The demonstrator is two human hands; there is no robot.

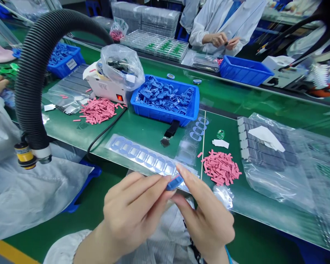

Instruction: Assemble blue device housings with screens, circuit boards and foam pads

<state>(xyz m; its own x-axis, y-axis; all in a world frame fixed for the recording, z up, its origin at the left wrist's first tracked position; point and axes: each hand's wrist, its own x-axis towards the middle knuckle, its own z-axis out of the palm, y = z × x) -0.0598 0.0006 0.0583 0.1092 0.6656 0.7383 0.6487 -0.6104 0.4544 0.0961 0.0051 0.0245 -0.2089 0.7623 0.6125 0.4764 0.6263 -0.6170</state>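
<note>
My left hand [133, 211] and my right hand [206, 216] meet in front of me, both pinching one small blue plastic part [174, 182] between fingertips. A thin pink strip seems to lie on the part's top edge. Just beyond the hands lies a clear sheet with a row of blue frames [143, 157]. A pile of pink strips [221, 168] sits to the right of it. A blue bin [191, 112] full of blue parts stands further back at the centre.
A black ribbed hose [30, 84] arches at the left. A second pink pile [97, 110], a white box with a red switch [107, 88] and bagged grey trays [266, 146] lie on the green bench. Another worker's hands [222, 39] work across the belt.
</note>
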